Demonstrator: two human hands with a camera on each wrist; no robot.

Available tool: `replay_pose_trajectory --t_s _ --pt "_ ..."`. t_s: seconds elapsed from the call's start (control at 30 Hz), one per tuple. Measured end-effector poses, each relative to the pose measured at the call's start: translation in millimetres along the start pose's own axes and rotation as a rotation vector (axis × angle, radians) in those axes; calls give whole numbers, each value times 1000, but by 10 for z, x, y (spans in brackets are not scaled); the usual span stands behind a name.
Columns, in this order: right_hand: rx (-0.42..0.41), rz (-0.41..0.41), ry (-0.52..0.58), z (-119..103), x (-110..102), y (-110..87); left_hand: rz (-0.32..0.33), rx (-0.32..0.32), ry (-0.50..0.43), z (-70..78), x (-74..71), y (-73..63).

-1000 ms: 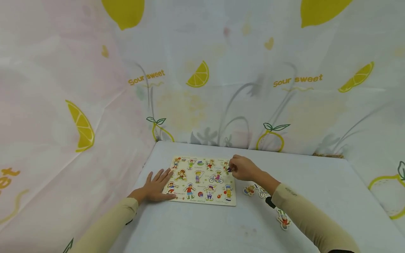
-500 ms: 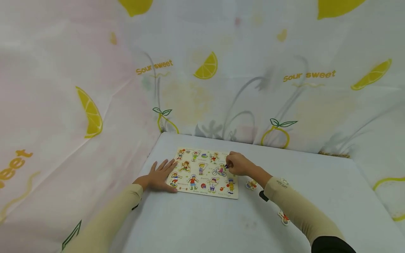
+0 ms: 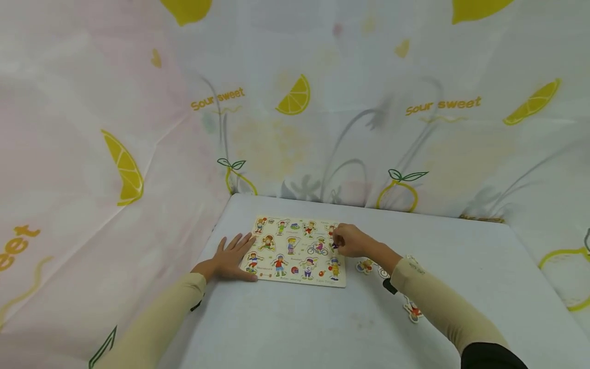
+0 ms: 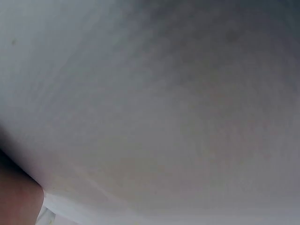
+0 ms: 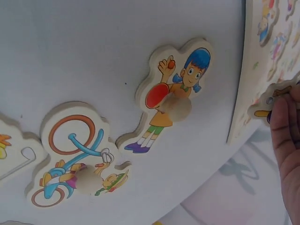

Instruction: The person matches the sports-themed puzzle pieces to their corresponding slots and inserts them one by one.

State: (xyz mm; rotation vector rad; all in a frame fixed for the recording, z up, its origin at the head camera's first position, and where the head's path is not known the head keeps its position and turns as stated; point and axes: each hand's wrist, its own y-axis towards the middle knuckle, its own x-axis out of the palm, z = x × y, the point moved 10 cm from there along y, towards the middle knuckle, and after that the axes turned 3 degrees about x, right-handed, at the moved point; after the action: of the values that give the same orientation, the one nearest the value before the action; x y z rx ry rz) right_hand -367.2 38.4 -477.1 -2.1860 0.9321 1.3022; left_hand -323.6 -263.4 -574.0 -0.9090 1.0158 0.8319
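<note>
A cream wooden puzzle board (image 3: 280, 245) printed with children playing sports lies on the white table. On its left edge rests my left hand (image 3: 232, 259), flat with fingers spread. At the board's upper right, my right hand (image 3: 351, 241) pinches a small puzzle piece (image 5: 262, 111); fingers cover most of it, so its picture is unclear. Whether the piece touches the board cannot be told. Loose knobbed pieces lie right of the board: a table-tennis girl (image 5: 157, 122) and a cyclist (image 5: 70, 154). The left wrist view shows mostly blurred white cloth (image 4: 140, 117) and some skin.
Another piece (image 5: 11, 150) is cut off at the right wrist view's left side. One loose piece (image 3: 412, 310) lies nearer the front, partly behind the right sleeve (image 3: 442, 302). A lemon-print cloth (image 3: 295, 143) hangs behind the white table (image 3: 313, 328).
The head view has shifted slightly. My right hand moved a little left over the board, then slightly back right, still pinching the piece. My left hand stays on the board's edge.
</note>
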Motion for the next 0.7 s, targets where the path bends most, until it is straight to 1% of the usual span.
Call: replay_pose_trajectory --t_s 0.1,0.17,0.23,0.3,0.33,0.43,0.53,0.63,0.7 --pt "-20 -26 1 -59 62 -31 16 8 11 -9 18 -7" --pt "-35 -34 -7 -103 104 -34 38 18 9 -12 17 -5" --pt "-50 -46 -27 -160 160 -17 49 16 22 -31 20 -2" --pt "-71 -68 -52 -255 236 13 53 15 9 -35 7 -13" --pt "-100 -75 -72 -324 280 28 53 16 0 -26 -2 -23" --pt "-168 -115 -142 -550 452 50 28 6 -12 34 -44 -72" --pt "-237 -138 -200 -735 617 56 13 1 -10 62 -45 -85" --pt "-265 -139 -201 -817 698 74 31 10 -8 32 -20 -50" --pt "-256 -127 -171 -819 702 94 40 6 13 1 -6 -26"
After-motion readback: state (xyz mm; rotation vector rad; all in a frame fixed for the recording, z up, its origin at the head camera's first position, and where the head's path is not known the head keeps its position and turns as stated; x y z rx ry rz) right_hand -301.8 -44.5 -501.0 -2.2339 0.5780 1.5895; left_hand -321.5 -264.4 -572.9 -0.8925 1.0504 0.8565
